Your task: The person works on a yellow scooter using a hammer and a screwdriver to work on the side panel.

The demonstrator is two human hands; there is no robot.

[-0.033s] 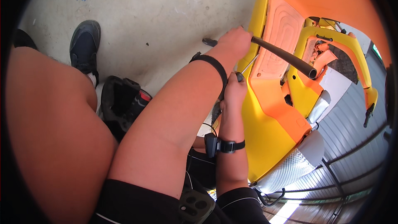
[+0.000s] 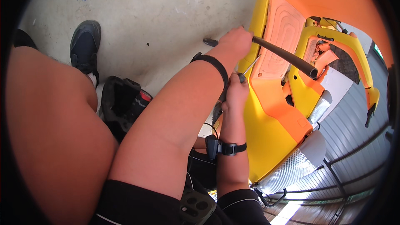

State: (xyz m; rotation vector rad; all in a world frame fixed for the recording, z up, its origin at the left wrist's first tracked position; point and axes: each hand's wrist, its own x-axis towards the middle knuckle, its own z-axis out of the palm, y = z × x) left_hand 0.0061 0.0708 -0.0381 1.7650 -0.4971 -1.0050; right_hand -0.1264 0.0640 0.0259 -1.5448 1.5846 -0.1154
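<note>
My left hand (image 2: 236, 43) is closed around a dark hollow tube (image 2: 285, 57), which juts out to the right over the yellow and orange plastic body (image 2: 258, 137). On the other side of this fist a dark piece (image 2: 210, 42) sticks out; whether it belongs to the tube I cannot tell. Just below, my right hand (image 2: 236, 93) grips a screwdriver (image 2: 251, 64) by its dark handle. Its thin metal shaft slants up and right to the edge of the body, near an orange panel (image 2: 283, 33) with ridged ovals. Where the tip ends is hard to make out.
A black open bag or case (image 2: 118, 102) with a red-topped dark item (image 2: 143, 98) lies beside my leg and dark shoe (image 2: 86, 43). Silver textured sheeting (image 2: 287, 173) hangs by the body's lower right. A similar yellow curved part (image 2: 361, 54) and a corrugated metal wall (image 2: 354, 141) stand beyond.
</note>
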